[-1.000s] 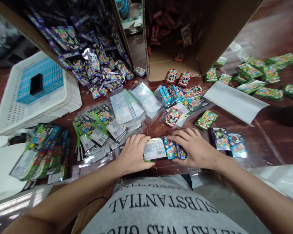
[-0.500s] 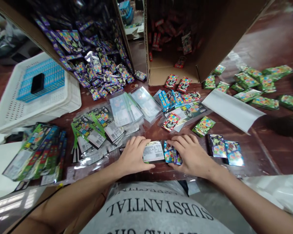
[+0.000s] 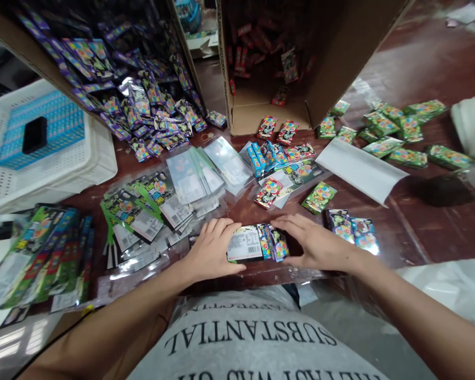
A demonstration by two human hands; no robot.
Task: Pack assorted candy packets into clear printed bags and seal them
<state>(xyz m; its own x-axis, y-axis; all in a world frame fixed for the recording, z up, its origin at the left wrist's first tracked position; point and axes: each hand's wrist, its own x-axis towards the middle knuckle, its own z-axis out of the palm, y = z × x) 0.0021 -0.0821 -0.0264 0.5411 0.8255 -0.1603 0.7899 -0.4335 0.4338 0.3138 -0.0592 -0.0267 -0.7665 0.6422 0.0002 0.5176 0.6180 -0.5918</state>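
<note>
My left hand (image 3: 212,252) is closed on the left part of a flat clear pouch (image 3: 244,243) whose printed insert shows a white barcode panel. At the pouch's right end, a small blue box (image 3: 265,241) sits partly under the edge of the panel. Beside it is a purple small box (image 3: 279,244) with a colourful print. My right hand (image 3: 311,241) grips this purple box from the right, fingertips on its far edge and thumb on its near edge. Just right of that hand lie another purple box (image 3: 340,226) and another blue box (image 3: 365,235).
Ahead stand two cardboard cartons, one spilling purple boxes (image 3: 154,124), one holding red boxes (image 3: 288,66). Printed pouches (image 3: 134,206) spread at left, beside filled packs (image 3: 35,253). A white basket (image 3: 98,153) carries a phone (image 3: 35,135). Green boxes (image 3: 383,124) and white paper (image 3: 360,169) lie right.
The blue box has gone further left under the barcode panel, and the purple box now shows more fully beside it. The view has shifted slightly to the right.
</note>
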